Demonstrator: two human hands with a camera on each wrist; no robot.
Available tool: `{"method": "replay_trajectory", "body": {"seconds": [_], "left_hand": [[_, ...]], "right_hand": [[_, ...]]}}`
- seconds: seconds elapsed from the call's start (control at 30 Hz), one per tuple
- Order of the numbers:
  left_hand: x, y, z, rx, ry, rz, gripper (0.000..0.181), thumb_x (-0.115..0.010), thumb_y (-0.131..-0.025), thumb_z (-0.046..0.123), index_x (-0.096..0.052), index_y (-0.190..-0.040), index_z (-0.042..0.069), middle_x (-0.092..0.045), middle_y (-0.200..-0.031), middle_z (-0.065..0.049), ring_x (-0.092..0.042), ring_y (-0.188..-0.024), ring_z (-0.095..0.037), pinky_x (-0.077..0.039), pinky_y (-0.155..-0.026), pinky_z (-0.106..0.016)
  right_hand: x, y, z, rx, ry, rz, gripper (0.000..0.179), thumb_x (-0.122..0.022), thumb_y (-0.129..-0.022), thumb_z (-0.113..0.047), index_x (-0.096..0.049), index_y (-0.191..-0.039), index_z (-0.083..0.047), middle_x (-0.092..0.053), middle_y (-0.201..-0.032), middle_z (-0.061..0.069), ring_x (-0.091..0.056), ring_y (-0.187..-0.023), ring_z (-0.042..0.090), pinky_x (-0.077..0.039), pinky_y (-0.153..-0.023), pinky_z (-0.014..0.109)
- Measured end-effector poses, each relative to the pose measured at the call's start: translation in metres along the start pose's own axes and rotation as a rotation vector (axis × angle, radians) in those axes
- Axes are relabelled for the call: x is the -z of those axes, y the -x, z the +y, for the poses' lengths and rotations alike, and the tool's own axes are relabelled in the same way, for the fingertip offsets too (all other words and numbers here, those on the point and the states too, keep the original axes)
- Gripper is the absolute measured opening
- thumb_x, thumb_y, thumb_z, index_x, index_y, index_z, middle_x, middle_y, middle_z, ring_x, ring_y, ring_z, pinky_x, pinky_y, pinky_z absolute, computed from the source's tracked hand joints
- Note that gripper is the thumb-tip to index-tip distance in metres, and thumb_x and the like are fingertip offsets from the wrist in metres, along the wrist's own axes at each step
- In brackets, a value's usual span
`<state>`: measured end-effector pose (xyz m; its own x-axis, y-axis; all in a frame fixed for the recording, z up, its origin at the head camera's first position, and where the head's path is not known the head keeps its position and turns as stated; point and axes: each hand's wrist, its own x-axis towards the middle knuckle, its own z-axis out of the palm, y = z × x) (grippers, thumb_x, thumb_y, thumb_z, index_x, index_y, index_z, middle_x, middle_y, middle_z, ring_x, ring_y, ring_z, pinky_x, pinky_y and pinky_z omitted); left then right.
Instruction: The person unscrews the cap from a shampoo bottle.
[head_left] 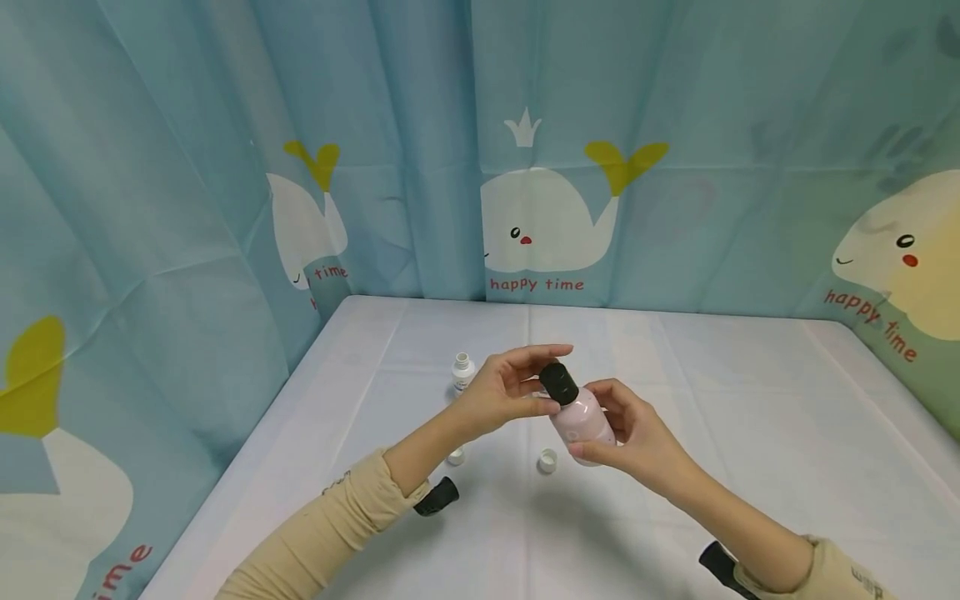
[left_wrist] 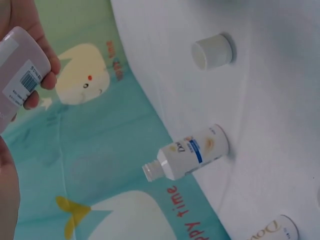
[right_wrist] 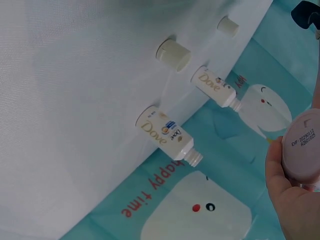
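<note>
A pale pink bottle (head_left: 582, 421) with a black cap (head_left: 558, 383) is held tilted above the table. My right hand (head_left: 633, 433) grips its body, thumb in front and fingers behind. My left hand (head_left: 504, 385) is at the cap, the thumb by its lower edge and the index finger stretched over the top. In the left wrist view a barcode label shows on the pink bottle (left_wrist: 22, 75). The right wrist view shows the bottle's base (right_wrist: 302, 145), printed with an expiry date, above my right hand (right_wrist: 295, 200).
Two uncapped white Dove bottles stand on the table, one nearer (right_wrist: 165, 132) and one farther (right_wrist: 214, 86) in the right wrist view. Two white caps (head_left: 547, 461) (head_left: 455, 456) lie in front of them. A patterned blue curtain (head_left: 420, 167) hangs behind the white table (head_left: 750, 417).
</note>
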<state>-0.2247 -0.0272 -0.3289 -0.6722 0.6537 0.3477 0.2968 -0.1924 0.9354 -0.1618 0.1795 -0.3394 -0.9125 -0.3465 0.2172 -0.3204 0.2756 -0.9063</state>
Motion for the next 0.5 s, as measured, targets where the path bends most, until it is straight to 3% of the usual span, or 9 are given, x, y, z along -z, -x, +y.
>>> {"method": "replay_trajectory", "body": {"seconds": [0.13, 0.2, 0.37, 0.5], "left_hand": [[-0.0021, -0.0013, -0.0022, -0.017, 0.003, 0.016, 0.047, -0.068, -0.082, -0.004, -0.049, -0.123, -0.013, -0.049, -0.129, -0.031, -0.058, -0.102, -0.004, -0.049, -0.099, -0.030], [-0.0032, -0.0017, -0.0038, -0.023, 0.010, 0.036, 0.050, -0.073, -0.082, 0.011, -0.050, -0.118, -0.014, -0.052, -0.122, -0.030, -0.058, -0.099, -0.004, -0.050, -0.095, -0.025], [-0.0068, -0.0031, -0.0067, -0.028, 0.020, 0.090, 0.083, -0.079, -0.066, 0.050, -0.048, -0.109, -0.014, -0.056, -0.103, -0.004, -0.055, -0.090, -0.006, -0.050, -0.085, -0.015], [-0.0083, -0.0043, -0.0074, -0.020, 0.025, 0.107, 0.083, -0.080, -0.063, 0.053, -0.045, -0.105, -0.010, -0.053, -0.098, 0.006, -0.054, -0.089, -0.006, -0.049, -0.084, -0.013]], "right_hand": [[-0.0003, 0.0005, 0.0003, 0.009, 0.016, 0.007, 0.048, -0.073, -0.080, -0.005, -0.045, -0.118, 0.003, -0.061, -0.107, 0.000, -0.061, -0.087, 0.006, -0.056, -0.071, 0.025], [-0.0003, 0.0006, 0.0001, 0.010, 0.017, 0.008, 0.048, -0.073, -0.080, -0.006, -0.046, -0.118, 0.003, -0.061, -0.108, 0.001, -0.061, -0.088, 0.006, -0.056, -0.071, 0.025], [-0.0006, 0.0006, 0.0001, 0.011, 0.001, 0.000, 0.047, -0.073, -0.080, -0.005, -0.045, -0.118, 0.003, -0.061, -0.105, -0.013, -0.061, -0.088, 0.006, -0.056, -0.071, 0.025], [-0.0005, 0.0002, 0.0002, 0.020, 0.003, -0.001, 0.047, -0.073, -0.080, -0.005, -0.045, -0.117, 0.004, -0.060, -0.103, -0.019, -0.060, -0.088, 0.006, -0.056, -0.071, 0.025]]}}
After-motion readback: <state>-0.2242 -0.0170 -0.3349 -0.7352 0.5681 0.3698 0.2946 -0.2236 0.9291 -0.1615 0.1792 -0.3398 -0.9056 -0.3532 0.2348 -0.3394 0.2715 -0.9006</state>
